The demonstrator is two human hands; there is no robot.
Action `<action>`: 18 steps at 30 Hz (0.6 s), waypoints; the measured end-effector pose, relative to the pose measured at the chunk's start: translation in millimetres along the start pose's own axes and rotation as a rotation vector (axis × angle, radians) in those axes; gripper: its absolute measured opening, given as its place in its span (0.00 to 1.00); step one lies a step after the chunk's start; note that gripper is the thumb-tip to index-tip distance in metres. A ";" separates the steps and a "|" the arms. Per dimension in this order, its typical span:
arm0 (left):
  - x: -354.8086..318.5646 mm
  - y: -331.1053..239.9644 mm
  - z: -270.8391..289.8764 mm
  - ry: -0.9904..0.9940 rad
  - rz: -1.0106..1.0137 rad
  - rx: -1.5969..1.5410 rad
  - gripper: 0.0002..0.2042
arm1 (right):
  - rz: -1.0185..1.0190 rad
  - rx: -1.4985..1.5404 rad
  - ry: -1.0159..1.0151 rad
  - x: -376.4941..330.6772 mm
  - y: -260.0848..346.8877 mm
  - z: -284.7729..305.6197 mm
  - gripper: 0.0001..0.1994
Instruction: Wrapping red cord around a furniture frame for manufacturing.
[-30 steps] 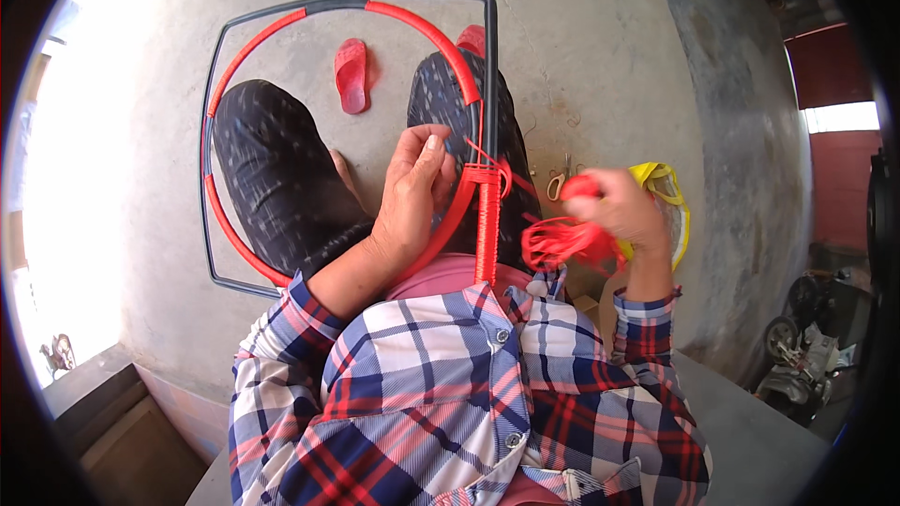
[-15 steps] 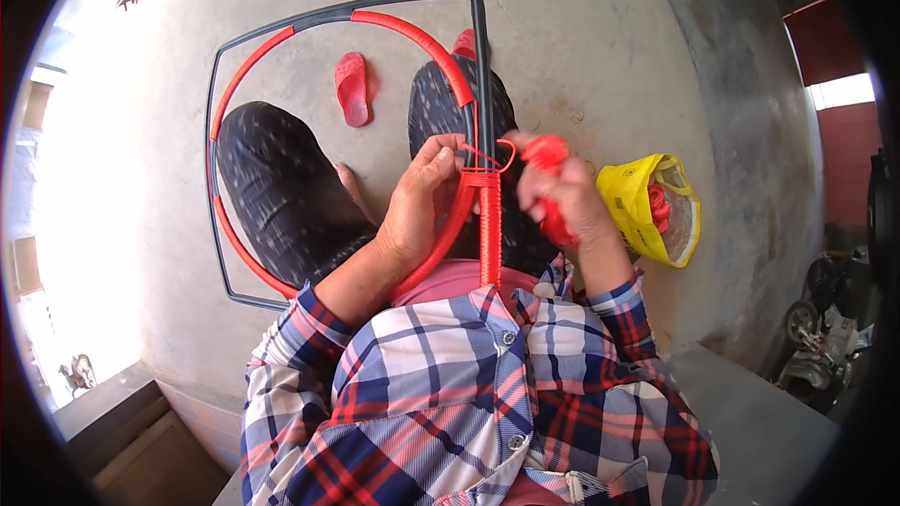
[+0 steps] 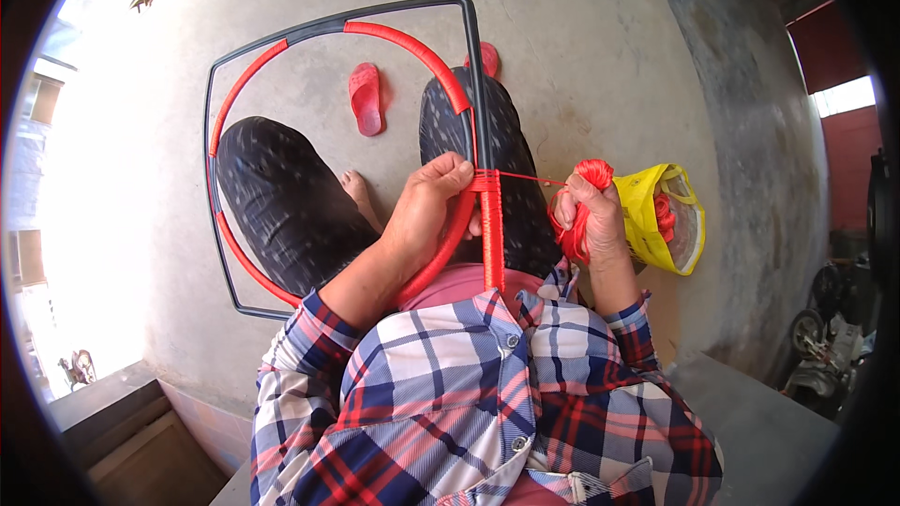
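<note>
A black rectangular frame (image 3: 475, 75) with a round ring (image 3: 412, 49) inside it lies across my lap. Red cord is wound over several stretches of the ring and down the frame's near right bar (image 3: 492, 239). My left hand (image 3: 427, 201) is closed round the ring and frame where they meet, its thumb beside the topmost red turns. Off to the right, my right hand (image 3: 603, 215) grips a bundle of red cord (image 3: 592, 169). One strand runs taut from the wrapped joint to this hand.
A yellow bag (image 3: 642, 220) with more red cord inside stands on the concrete floor to my right. A red slipper (image 3: 366, 98) lies ahead between my knees, another (image 3: 487, 58) beyond my right knee. Wheeled metal equipment (image 3: 825, 347) is at the far right.
My right hand has moved right and slightly down with the cord bundle, and the loose loop of cord has drawn straight. My left hand has shifted slightly down, its thumb at the joint.
</note>
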State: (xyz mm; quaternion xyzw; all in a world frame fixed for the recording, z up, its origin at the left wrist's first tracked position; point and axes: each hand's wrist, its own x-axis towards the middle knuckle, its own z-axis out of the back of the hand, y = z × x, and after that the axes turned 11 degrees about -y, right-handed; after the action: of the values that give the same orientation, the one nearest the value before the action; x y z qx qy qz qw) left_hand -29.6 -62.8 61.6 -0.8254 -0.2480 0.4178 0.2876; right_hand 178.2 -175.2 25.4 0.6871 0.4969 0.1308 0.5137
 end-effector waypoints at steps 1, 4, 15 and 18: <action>-1.2 -2.2 -0.9 -0.015 0.028 0.027 0.10 | 0.017 0.006 -0.007 2.1 0.1 -0.6 0.10; -3.9 -8.1 0.2 0.031 0.020 0.147 0.10 | 0.058 -0.170 0.052 -1.0 0.0 6.4 0.13; -16.9 -18.0 2.4 0.080 -0.172 0.368 0.11 | 0.080 -0.554 0.179 5.5 -6.9 1.2 0.09; -17.8 -20.8 -5.2 0.054 -0.218 0.263 0.12 | 0.309 -0.546 -0.011 6.2 19.1 -20.1 0.10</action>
State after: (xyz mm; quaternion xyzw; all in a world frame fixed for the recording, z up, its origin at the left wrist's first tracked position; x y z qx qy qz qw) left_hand -38.2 -61.0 88.0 -0.7598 -0.2713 0.3906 0.4434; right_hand 177.7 -158.1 48.1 0.5919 0.3303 0.3325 0.6558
